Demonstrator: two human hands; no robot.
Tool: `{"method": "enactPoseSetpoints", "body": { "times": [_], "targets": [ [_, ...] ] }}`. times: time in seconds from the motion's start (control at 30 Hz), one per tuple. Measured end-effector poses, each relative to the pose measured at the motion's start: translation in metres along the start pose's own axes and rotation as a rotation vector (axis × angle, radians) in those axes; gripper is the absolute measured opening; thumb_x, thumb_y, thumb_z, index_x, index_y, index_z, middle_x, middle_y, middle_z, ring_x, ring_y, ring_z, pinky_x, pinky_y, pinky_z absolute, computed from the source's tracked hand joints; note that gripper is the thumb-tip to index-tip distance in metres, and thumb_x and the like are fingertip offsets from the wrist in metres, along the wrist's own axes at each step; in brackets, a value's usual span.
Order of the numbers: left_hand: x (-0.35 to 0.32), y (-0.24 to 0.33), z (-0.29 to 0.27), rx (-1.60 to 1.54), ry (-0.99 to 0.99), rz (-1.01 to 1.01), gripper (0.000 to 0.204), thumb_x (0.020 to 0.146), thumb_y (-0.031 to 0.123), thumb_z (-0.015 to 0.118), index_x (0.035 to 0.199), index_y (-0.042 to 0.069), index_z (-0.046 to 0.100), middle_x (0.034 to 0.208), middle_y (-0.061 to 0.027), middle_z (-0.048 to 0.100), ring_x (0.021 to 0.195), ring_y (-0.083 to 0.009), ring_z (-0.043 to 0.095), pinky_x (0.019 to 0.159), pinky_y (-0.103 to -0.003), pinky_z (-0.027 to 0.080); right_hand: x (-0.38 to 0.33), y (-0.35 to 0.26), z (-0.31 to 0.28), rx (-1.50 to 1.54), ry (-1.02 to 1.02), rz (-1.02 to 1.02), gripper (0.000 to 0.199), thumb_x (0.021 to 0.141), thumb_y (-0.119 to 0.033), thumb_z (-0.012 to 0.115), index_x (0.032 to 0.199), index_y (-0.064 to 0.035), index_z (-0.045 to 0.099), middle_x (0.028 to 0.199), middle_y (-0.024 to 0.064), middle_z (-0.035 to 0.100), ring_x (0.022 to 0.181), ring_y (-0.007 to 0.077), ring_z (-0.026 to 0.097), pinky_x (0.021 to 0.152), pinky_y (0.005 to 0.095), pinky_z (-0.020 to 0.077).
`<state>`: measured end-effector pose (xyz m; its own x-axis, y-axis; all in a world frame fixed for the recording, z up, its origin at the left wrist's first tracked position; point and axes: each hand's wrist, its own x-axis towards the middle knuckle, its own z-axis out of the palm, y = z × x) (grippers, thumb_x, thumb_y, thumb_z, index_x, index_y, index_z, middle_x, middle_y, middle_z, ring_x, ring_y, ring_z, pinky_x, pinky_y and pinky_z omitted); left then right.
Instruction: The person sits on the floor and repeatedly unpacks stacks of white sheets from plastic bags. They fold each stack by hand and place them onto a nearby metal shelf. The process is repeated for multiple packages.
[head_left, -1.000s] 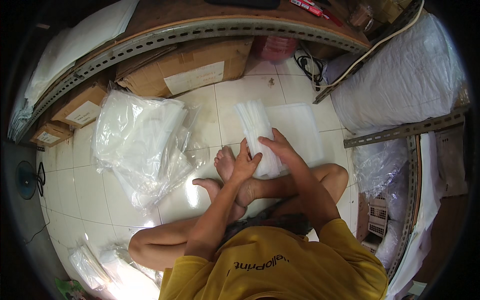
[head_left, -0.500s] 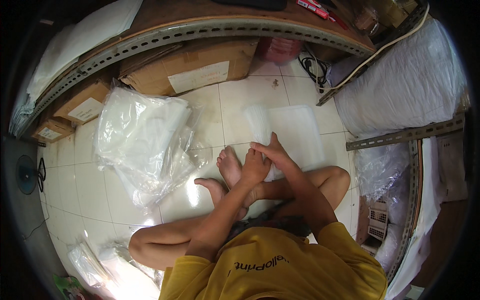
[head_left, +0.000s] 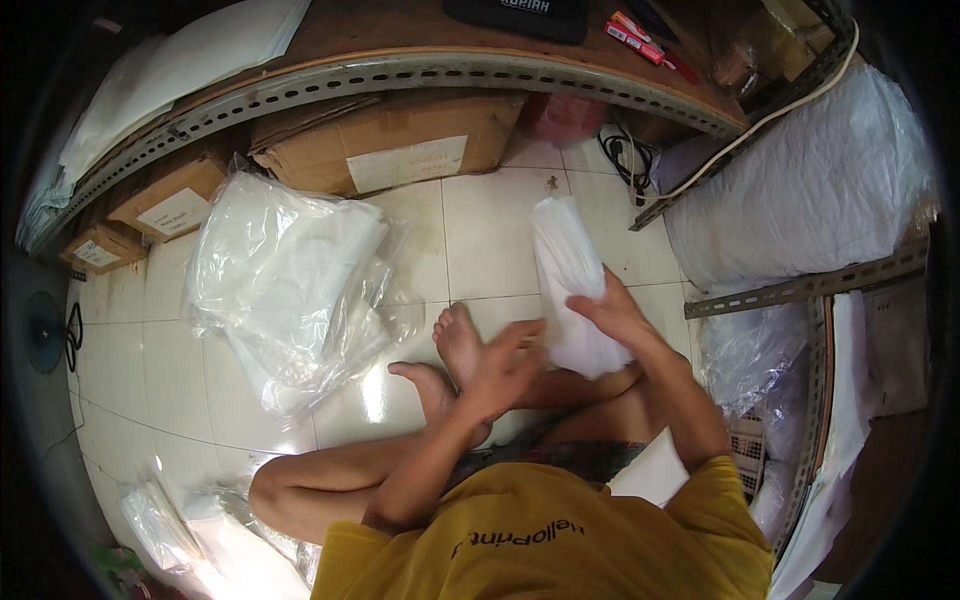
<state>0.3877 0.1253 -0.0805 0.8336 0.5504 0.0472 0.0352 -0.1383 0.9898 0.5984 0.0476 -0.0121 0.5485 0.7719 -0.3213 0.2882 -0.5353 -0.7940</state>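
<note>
A bundle of thin white sheets (head_left: 570, 250), curved lengthwise, stands out over the floor in front of my right knee. My right hand (head_left: 610, 308) grips its right side, thumb across the top face. Just left of the bundle is my left hand (head_left: 512, 358), blurred by motion, its fingers apart and nothing visible in them. Whether those fingertips touch the bundle's edge is unclear. The bundle's lower end lies by my bent right leg (head_left: 585, 385). Whether it is plastic or cloth I cannot make out.
A big clear plastic bag of white sheets (head_left: 290, 270) lies on the tiled floor to the left. Cardboard boxes (head_left: 400, 140) sit beneath a metal-edged shelf (head_left: 420, 75). A wrapped white bale (head_left: 800, 185) fills the right rack. More plastic packs (head_left: 165, 525) lie lower left.
My left hand has let go of the bundle and drawn back slightly. The bundle has shifted right and looks wider in my right hand. The flat white stack on the floor beside it is no longer visible there.
</note>
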Motion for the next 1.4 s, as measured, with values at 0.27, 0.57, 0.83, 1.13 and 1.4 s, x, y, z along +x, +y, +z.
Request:
{"method": "enactPoseSetpoints", "body": {
  "times": [0.27,0.57,0.83,1.13,1.4],
  "targets": [
    [-0.057,0.000,-0.084,-0.618,0.547,0.041,0.053,0.100,0.025,0.051,0.144,0.000,0.037,0.147,-0.0172,0.041,0.134,-0.0267,0.043,0.111,-0.039,0.034,-0.043,-0.069,-0.092,-0.593,-0.081,-0.152,0.058,0.080,-0.018,0.072,0.129,0.0017,0.050,0.117,0.0262,0.064,0.109,0.0357,0.064,0.093,0.0426,0.0506],
    [-0.131,-0.008,-0.128,-0.872,0.598,-0.183,0.059,0.101,0.034,0.048,0.149,0.005,0.031,0.148,-0.0160,0.039,0.138,-0.0282,0.037,0.112,-0.041,0.034,-0.060,-0.156,-0.025,-0.660,-0.429,-0.464,0.059,0.079,-0.014,0.070,0.132,-0.0005,0.048,0.116,0.0269,0.064,0.110,0.0389,0.062,0.094,0.0442,0.0492],
    [-0.152,0.049,-0.148,-0.417,0.886,0.133,0.063,0.098,0.050,0.050,0.136,-0.001,0.043,0.136,-0.0197,0.049,0.128,-0.0314,0.047,0.108,-0.046,0.036,-0.073,-0.163,-0.025,-0.613,-0.443,-0.499,0.061,0.079,-0.011,0.069,0.135,-0.0024,0.046,0.115,0.0276,0.063,0.110,0.0417,0.060,0.096,0.0457,0.0479],
    [-0.102,0.171,-0.090,-0.124,-0.045,0.239,0.040,0.093,0.019,0.062,0.125,-0.002,0.051,0.112,-0.0147,0.062,0.106,-0.0242,0.061,0.096,-0.036,0.043,-0.067,-0.191,-0.058,-0.830,-0.299,-0.530,0.057,0.080,-0.014,0.067,0.132,-0.0064,0.047,0.108,0.0230,0.066,0.100,0.0446,0.061,0.089,0.0489,0.0473],
    [-0.043,0.146,-0.003,-0.774,0.285,0.077,0.074,0.093,0.035,0.063,0.148,0.001,0.026,0.147,-0.0149,0.036,0.135,-0.0308,0.040,0.113,-0.045,0.029,-0.112,-0.206,-0.027,-1.042,-0.005,-0.863,0.061,0.076,-0.016,0.067,0.132,0.0004,0.047,0.099,0.0182,0.062,0.089,0.0353,0.064,0.072,0.0427,0.0519]
  ]
}}
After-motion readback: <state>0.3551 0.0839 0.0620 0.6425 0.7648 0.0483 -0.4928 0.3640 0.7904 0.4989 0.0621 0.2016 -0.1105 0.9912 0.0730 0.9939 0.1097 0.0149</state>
